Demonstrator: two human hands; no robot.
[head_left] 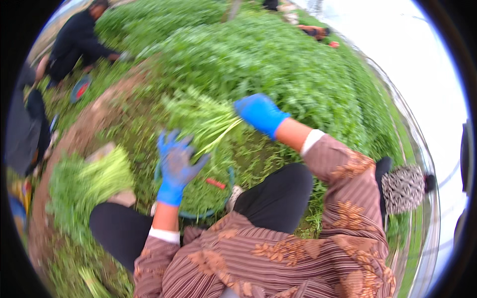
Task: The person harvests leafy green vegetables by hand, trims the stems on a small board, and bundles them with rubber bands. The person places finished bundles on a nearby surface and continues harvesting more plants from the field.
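My left hand, in a soiled blue glove, is held palm up with its fingers apart and nothing in it, above the left side of a round basin. My right hand, also gloved in blue, is closed at the edge of a bunch of leafy green stems; its fingertips are hidden. Below both hands stands the basin, with green trimmings and a red-handled tool in it. A pile of cut greens with pale stems lies left of my left hand, on a flat piece of board or stone.
Dense standing greens fill the far side. A bare soil ridge curves along the left. One co-worker crouches at upper left near a bucket; another person is at the left rim. Plastic sheeting borders the right. A small bunch lies at lower left.
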